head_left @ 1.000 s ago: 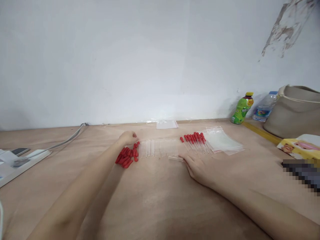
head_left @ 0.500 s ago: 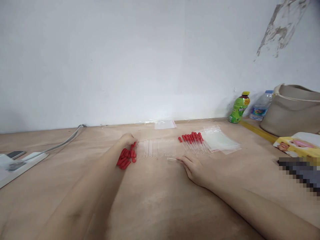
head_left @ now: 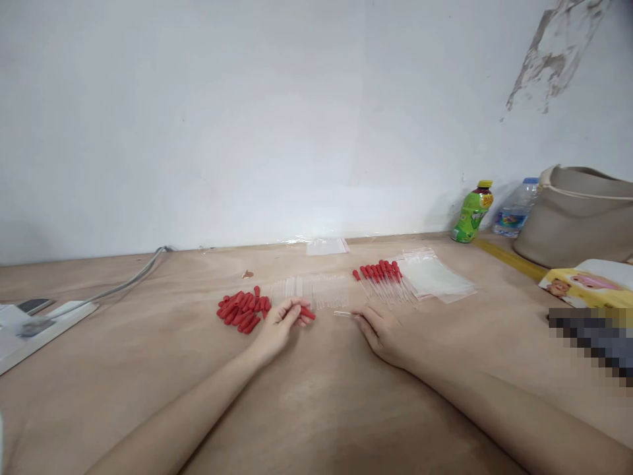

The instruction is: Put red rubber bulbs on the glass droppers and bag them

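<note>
Between the fingertips of my left hand [head_left: 281, 323] is a red rubber dropper bulb [head_left: 307, 313], pointing right. My right hand [head_left: 380, 333] pinches a clear glass dropper tube [head_left: 342, 313], whose free end points left toward the bulb, with a gap between them. A pile of red bulbs [head_left: 242, 311] lies left of my left hand. Behind my hands a row of clear tubes [head_left: 333, 290] rests side by side, partly hidden by my left hand. Several droppers with red bulbs fitted [head_left: 383, 274] lie together beyond my right hand.
Clear zip bags [head_left: 435, 277] lie right of the fitted droppers, and another bag [head_left: 327, 247] is by the wall. At right stand a green bottle [head_left: 472, 212], a water bottle [head_left: 514, 211] and a grey bucket [head_left: 576, 218]. A power strip [head_left: 64, 316] with a cable sits left.
My left hand has come from the far side of the bulb pile toward the right and nearer, now with a red bulb. My right hand stays almost in place with the tube.
</note>
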`<state>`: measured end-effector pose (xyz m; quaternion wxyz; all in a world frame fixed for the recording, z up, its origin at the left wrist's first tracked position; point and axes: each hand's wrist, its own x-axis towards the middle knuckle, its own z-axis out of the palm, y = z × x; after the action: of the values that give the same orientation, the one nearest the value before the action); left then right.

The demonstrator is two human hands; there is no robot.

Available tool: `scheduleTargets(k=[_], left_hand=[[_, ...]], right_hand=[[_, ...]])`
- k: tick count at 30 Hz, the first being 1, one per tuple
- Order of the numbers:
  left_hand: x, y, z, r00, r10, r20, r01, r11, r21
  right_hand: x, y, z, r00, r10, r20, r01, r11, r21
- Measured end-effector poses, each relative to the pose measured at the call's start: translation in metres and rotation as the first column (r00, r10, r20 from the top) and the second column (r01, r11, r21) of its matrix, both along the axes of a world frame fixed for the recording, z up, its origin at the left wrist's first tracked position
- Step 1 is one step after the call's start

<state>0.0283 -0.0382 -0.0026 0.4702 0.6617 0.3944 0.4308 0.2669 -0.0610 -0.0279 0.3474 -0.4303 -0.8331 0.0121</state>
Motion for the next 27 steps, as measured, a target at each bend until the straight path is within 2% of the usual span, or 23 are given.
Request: scheduleTargets(k=[2, 4, 7, 15, 20, 27], left_hand=[[0.007, -0.009, -0.005, 0.996, -0.032, 0.078, 0.041, 0.992, -0.117], [0.010, -0.014, -0.005, 0.998, -0.022, 0.067, 0.032, 0.988, -0.149], [0.013, -0.017, -0.005, 1.000, -0.002, -0.005, 0.001, 0.997, -0.082], [0.018, -0.016, -0.006, 0.999, 0.015, -0.032, -0.014, 0.999, 0.045], [0.021, -0.017, -0.008, 0.997, -0.047, 0.063, 0.049, 0.998, -0.032], [0.020, -0.016, -0.013, 0.998, -0.063, -0.023, 0.062, 0.997, -0.042]], right_hand=[[-0.001, -0.001, 0.001, 1.000, -0.008, 0.008, 0.008, 1.000, 0.009], [-0.003, -0.004, 0.004, 1.000, -0.011, 0.017, 0.010, 1.000, 0.021], [-0.005, -0.008, 0.008, 1.000, -0.001, 0.011, 0.001, 1.000, 0.031], [-0.010, -0.012, 0.010, 0.999, 0.043, -0.011, -0.042, 0.998, 0.049], [-0.012, -0.012, 0.009, 0.998, 0.052, 0.040, -0.054, 0.997, 0.061], [-0.011, -0.012, 0.007, 0.997, 0.067, 0.044, -0.068, 0.998, 0.016]])
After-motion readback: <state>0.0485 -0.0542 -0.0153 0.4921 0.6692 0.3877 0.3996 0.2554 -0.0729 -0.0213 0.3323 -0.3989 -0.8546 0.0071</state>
